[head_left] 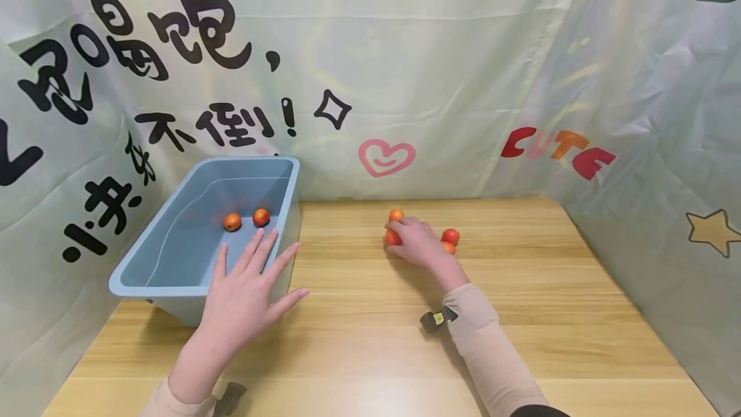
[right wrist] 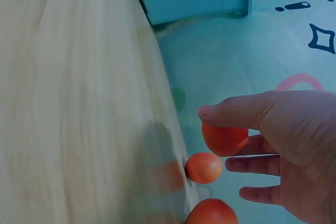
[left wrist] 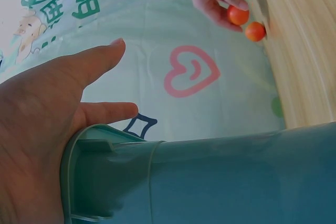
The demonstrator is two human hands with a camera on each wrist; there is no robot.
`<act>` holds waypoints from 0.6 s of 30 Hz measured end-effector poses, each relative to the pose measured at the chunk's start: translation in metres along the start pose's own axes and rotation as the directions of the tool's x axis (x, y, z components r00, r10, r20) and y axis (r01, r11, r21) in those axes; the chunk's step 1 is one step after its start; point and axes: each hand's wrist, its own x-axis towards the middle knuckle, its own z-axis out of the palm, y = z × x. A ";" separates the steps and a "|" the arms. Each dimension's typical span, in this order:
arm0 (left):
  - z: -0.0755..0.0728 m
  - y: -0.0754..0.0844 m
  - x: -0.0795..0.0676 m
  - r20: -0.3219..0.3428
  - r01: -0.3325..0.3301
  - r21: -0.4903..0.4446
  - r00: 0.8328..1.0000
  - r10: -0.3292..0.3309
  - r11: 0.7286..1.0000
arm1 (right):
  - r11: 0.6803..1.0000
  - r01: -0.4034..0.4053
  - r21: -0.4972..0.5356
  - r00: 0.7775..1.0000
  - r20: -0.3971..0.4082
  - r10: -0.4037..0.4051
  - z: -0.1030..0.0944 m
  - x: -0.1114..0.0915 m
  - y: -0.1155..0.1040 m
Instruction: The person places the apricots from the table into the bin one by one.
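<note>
My right hand point(head_left: 419, 242) pinches a small red tomato point(right wrist: 226, 141) between thumb and fingers, close over the table. Just behind it sits an orange-red tomato point(head_left: 396, 214). To the right of the hand a red tomato point(head_left: 450, 236) and a more orange tomato point(head_left: 448, 248), partly hidden by the hand, lie close together. My left hand point(head_left: 246, 298) is at the near right corner of a blue plastic bin point(head_left: 205, 179), its fingers straight and spread across the rim. Inside the bin, an orange tomato point(head_left: 232, 222) and a redder tomato point(head_left: 261, 217) lie on the bottom.
The bin stands at the left of a wooden table point(head_left: 370, 340). A pale printed cloth point(head_left: 440, 82) hangs behind the table and along both sides. Each wrist wears a small dark camera, such as the one by the right sleeve point(head_left: 477, 327).
</note>
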 end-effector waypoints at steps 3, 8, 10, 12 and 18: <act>0.000 0.000 -0.001 -0.002 0.000 0.001 1.000 0.000 1.000 | 1.000 0.007 0.001 1.000 -0.008 -0.007 -0.002 0.001 -0.005; 0.000 -0.001 -0.002 -0.006 0.000 -0.001 1.000 0.000 1.000 | 0.999 0.034 0.000 0.999 -0.033 -0.034 -0.004 0.002 -0.011; 0.000 -0.001 -0.002 -0.008 0.000 -0.002 1.000 0.000 1.000 | 0.999 0.045 0.002 0.998 -0.038 -0.045 -0.004 0.003 -0.013; 0.000 -0.001 -0.002 -0.007 0.001 -0.003 1.000 -0.001 1.000 | 0.999 0.052 0.003 0.998 -0.040 -0.052 -0.004 0.004 -0.014; 0.000 -0.001 -0.001 0.010 0.007 -0.005 1.000 -0.007 1.000 | 0.998 0.067 -0.001 0.996 -0.057 -0.067 -0.004 0.007 -0.018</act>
